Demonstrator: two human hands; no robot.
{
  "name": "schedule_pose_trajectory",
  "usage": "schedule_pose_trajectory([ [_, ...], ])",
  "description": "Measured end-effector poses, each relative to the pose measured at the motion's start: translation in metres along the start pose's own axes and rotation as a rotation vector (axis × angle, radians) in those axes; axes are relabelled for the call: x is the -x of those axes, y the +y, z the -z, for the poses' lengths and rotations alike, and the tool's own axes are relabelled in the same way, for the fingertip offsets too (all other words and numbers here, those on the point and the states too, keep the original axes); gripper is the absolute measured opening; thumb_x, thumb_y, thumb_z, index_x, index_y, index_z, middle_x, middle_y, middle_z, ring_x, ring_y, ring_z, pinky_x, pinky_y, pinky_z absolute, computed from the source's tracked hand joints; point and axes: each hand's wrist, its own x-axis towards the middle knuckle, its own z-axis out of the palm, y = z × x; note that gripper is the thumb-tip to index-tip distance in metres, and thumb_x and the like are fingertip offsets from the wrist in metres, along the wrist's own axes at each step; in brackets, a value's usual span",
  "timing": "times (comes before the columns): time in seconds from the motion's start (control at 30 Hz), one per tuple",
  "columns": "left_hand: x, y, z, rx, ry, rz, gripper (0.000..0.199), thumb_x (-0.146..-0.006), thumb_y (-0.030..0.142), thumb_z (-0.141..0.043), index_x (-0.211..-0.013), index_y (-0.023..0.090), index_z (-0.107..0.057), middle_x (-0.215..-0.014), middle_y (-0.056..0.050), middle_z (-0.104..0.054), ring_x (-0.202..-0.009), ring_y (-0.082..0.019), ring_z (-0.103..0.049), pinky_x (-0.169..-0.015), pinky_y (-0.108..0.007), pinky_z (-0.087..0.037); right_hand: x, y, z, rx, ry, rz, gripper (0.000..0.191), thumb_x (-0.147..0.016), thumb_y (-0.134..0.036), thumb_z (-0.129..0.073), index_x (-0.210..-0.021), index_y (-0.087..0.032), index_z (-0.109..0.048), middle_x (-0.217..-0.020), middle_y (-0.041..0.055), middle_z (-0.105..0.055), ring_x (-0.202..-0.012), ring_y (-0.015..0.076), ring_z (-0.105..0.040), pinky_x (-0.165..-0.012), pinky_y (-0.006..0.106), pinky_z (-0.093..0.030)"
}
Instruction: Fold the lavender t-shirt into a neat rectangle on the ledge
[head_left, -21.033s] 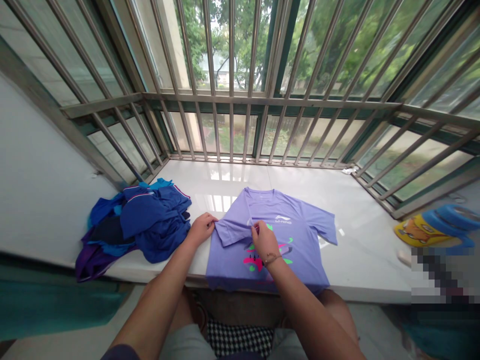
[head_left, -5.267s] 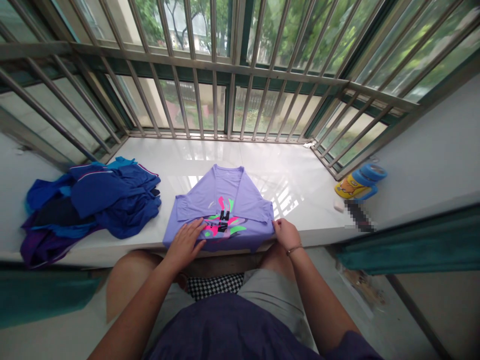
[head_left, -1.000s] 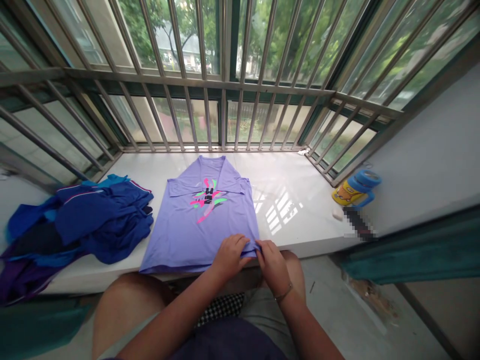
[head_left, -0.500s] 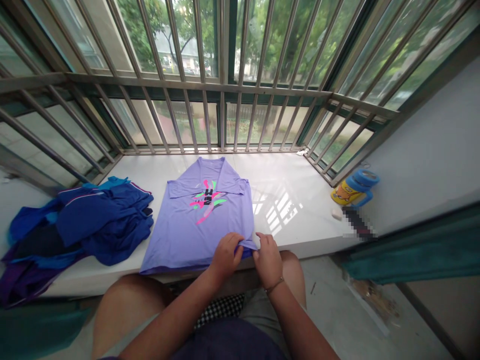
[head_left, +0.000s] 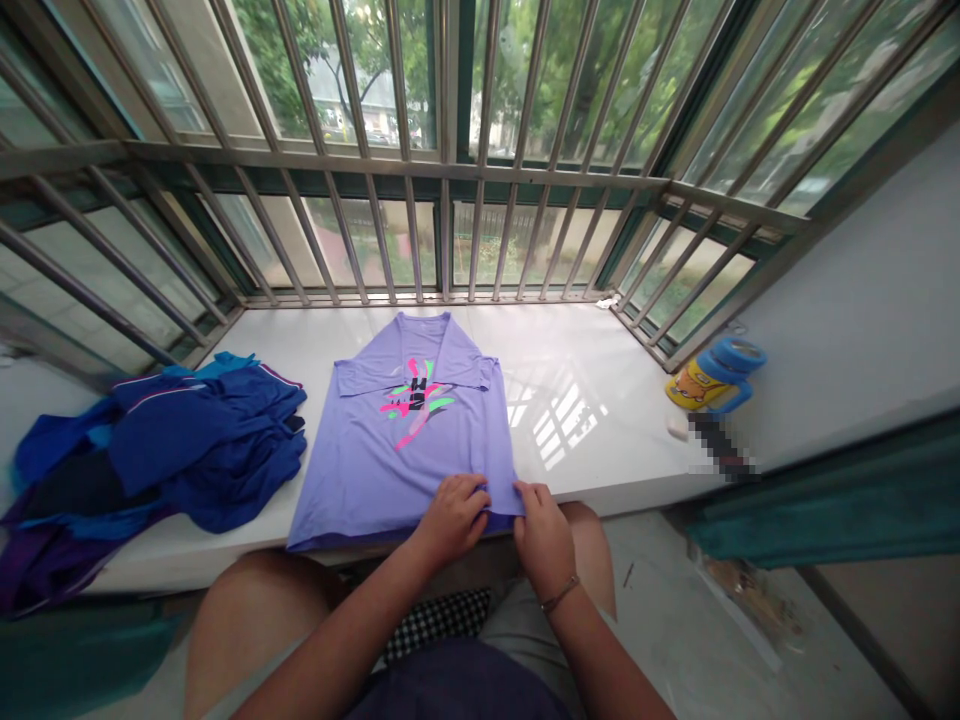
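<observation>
A lavender T-shirt with a pink, green and black print lies spread on the white window ledge, collar toward the window. Both of its sleeves are folded inward across the chest. My right hand pinches the lower right corner of the hem between thumb and fingers. Just left of it, my left hand has its fingers closed on the shirt near the hem. A darker blue-violet layer shows under the hem between the two hands.
A heap of blue and purple clothes lies on the ledge to the left. At the right stand a yellow and blue bottle and a small pale object. Metal window bars rise behind; a teal curtain hangs right.
My right hand has moved slightly right and toward me, drawing the shirt's corner outward. The bunched fold at that corner now lies flatter. My left hand has shifted only a little.
</observation>
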Motion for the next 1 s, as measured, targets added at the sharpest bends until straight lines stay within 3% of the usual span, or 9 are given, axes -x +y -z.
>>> schedule_pose_trajectory([
  [0.2,-0.001,0.002,-0.005,-0.081,-0.122,-0.033,0.023,-0.091,0.014,-0.067,-0.113,0.023,-0.068,-0.124,-0.009,-0.072,-0.115,-0.029,-0.065,-0.102,-0.046,-0.052,0.005,0.009,-0.006,-0.027,-0.026,-0.001,0.045,-0.088,-0.002,-0.051,-0.123,-0.019,-0.073,-0.115,0.0100,-0.071,-0.099,0.0230,-0.071,-0.094,0.032,-0.057],
  [0.4,0.000,-0.003,-0.011,-0.103,-0.103,0.040,0.059,-0.082,0.010,-0.068,-0.140,0.020,-0.062,-0.144,-0.015,-0.066,-0.131,-0.034,-0.061,-0.113,-0.052,-0.050,0.004,0.014,-0.005,-0.142,0.062,-0.105,0.029,-0.099,-0.015,-0.048,-0.116,-0.019,-0.071,-0.114,0.0100,-0.073,-0.105,0.0232,-0.071,-0.097,0.032,-0.055],
  [0.57,0.004,-0.009,-0.011,-0.111,-0.114,0.072,0.064,-0.082,0.011,-0.065,-0.145,0.020,-0.061,-0.156,-0.015,-0.061,-0.142,-0.033,-0.056,-0.124,-0.056,-0.042,0.005,0.021,-0.007,-0.061,0.073,-0.175,0.027,-0.099,-0.016,-0.049,-0.117,-0.020,-0.070,-0.113,0.0103,-0.072,-0.101,0.0239,-0.070,-0.090,0.033,-0.054],
  [0.8,0.009,-0.013,-0.013,-0.085,-0.158,0.032,0.056,-0.093,0.011,-0.059,-0.147,0.025,-0.063,-0.163,-0.011,-0.057,-0.150,-0.028,-0.053,-0.131,-0.058,-0.032,0.006,0.017,-0.007,0.109,-0.024,0.104,0.044,-0.091,-0.011,-0.062,-0.134,-0.022,-0.068,-0.130,0.0130,-0.068,-0.115,0.0286,-0.063,-0.096,0.039,-0.050],
  [1.0,0.008,-0.011,-0.005,-0.090,-0.233,0.006,0.060,-0.096,0.015,-0.062,-0.155,0.026,-0.058,-0.168,-0.011,-0.051,-0.154,-0.028,-0.049,-0.132,-0.060,-0.030,0.004,0.021,-0.007,0.042,0.009,0.139,0.031,-0.096,-0.010,-0.056,-0.120,-0.020,-0.073,-0.117,0.0114,-0.070,-0.106,0.0262,-0.064,-0.095,0.037,-0.049],
])
